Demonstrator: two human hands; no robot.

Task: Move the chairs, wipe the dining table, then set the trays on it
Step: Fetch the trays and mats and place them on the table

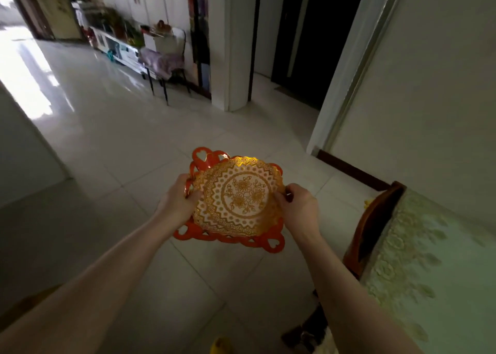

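I hold two stacked trays out in front of me above the tiled floor. The upper one is a round gold patterned tray (237, 195) with a flower design; under it lies a red tray (228, 237) with heart-shaped cut-outs along its rim. My left hand (178, 199) grips the left edge of the stack. My right hand (296, 206) pinches the gold tray's right rim. At the right edge stands the dining table (440, 259) under a pale green lace cloth, with a brown wooden chair (373, 225) pushed against it.
A white pillar (228, 45) and a dark doorway (316, 37) lie ahead. A black-legged chair with a purple cushion (163, 64) stands by a low white cabinet (118, 45) at the far left. White wall (429, 85) rises on the right; something yellow (220, 347) shows at the bottom edge.
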